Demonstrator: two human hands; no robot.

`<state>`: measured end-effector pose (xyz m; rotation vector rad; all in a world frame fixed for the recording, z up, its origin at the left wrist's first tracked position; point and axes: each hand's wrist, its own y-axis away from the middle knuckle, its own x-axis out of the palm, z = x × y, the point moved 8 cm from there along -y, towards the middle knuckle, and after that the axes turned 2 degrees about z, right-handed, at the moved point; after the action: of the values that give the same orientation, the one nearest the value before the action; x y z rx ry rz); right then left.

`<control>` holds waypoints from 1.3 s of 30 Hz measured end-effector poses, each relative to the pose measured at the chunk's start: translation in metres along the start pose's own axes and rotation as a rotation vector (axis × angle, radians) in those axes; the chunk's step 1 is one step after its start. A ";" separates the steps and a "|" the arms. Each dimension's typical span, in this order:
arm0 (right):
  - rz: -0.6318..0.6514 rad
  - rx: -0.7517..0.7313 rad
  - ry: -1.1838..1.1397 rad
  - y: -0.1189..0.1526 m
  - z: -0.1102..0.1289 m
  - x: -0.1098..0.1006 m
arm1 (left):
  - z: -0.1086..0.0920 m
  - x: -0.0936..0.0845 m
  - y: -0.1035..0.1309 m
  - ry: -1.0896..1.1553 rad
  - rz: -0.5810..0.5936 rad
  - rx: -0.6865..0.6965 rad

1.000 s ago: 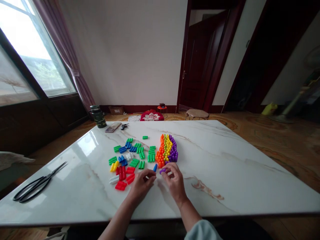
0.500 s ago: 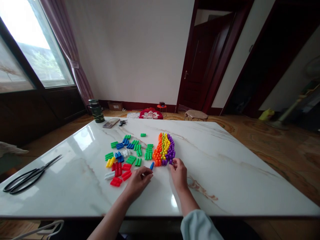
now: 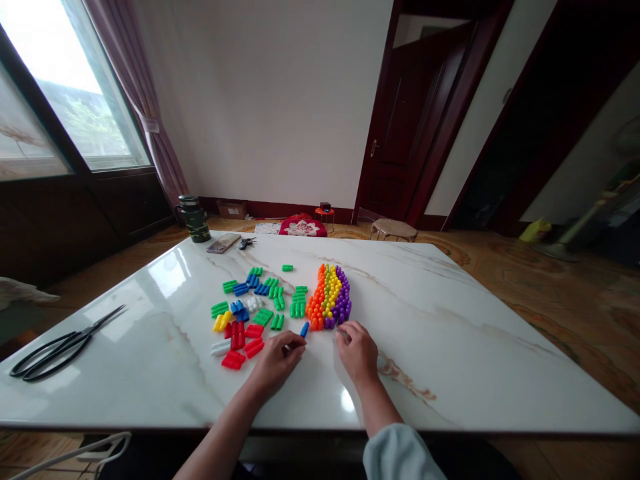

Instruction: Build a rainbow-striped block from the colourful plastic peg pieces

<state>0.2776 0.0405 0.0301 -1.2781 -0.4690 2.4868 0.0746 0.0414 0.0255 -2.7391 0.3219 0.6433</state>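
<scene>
My left hand [image 3: 280, 359] pinches a small blue plastic block [image 3: 305, 329] between thumb and fingertips, a little above the table. To its right, my right hand [image 3: 359, 350] has its fingers drawn together just in front of the purple blocks [image 3: 343, 300]; whatever is in them, if anything, is hidden. Orange blocks [image 3: 316, 310], yellow blocks [image 3: 333, 288] and the purple ones stand close together in a curved band of colours. Left of the band lie loose green blocks [image 3: 263, 316], red blocks [image 3: 238, 335], blue blocks [image 3: 239, 311] and white blocks [image 3: 254, 304].
Black-handled scissors [image 3: 65, 350] lie on the left of the marble-patterned table [image 3: 450, 347]. Toward the back left are a camouflage flask [image 3: 194, 219], a phone [image 3: 223, 243] and keys [image 3: 247, 243]. A round stool [image 3: 393, 229] stands beyond the far edge.
My right hand has shifted slightly left along the near edge of the purple blocks. My left hand still holds the blue block in nearly the same spot. The view has tilted slightly.
</scene>
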 end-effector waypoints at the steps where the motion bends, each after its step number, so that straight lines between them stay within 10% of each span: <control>1: 0.000 -0.002 0.006 0.000 -0.001 0.001 | 0.000 0.000 0.000 -0.006 0.003 0.000; 39: -0.038 -0.181 -0.023 -0.013 0.019 0.008 | 0.004 0.000 -0.002 -0.016 -0.025 0.021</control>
<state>0.2589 0.0525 0.0400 -1.2943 -0.7319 2.4760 0.0737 0.0441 0.0226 -2.7122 0.2883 0.6508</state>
